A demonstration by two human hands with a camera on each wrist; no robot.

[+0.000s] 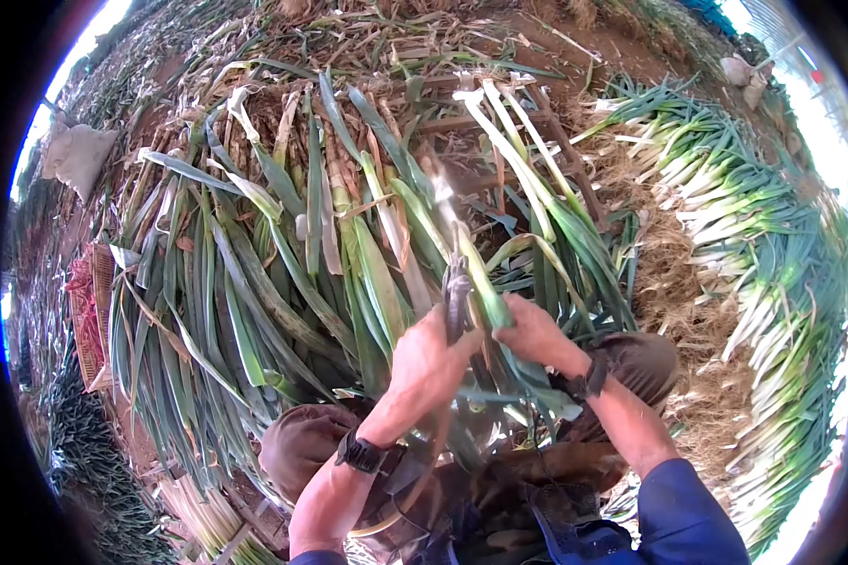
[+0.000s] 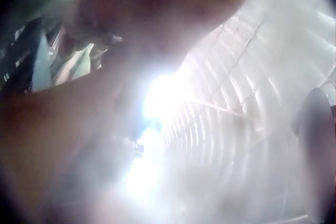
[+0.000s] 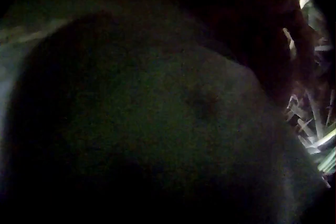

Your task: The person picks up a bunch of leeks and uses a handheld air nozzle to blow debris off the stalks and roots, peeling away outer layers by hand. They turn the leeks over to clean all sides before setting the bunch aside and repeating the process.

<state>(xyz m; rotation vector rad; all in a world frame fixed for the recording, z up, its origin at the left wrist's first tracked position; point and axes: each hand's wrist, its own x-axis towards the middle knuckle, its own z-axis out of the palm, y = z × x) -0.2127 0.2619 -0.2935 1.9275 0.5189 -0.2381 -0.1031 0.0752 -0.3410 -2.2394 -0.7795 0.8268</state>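
Head view: left hand (image 1: 426,363) gripping slim grey tool (image 1: 457,294), right hand (image 1: 538,334) pinching long green-white leek (image 1: 481,278).
Probably cleaning; next needs steady turning.

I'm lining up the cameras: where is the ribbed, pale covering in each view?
Head: upper right edge.
Left wrist: right half, large and hazy.
Right wrist: not in it.
Shared landmark: green leaves, central in head, upper left in left wrist, small at lower right edge in right wrist.

Blue sleeves (image 1: 690,520) are worn with two dark wrist straps (image 1: 360,454) and creased brown trousers (image 1: 297,443).
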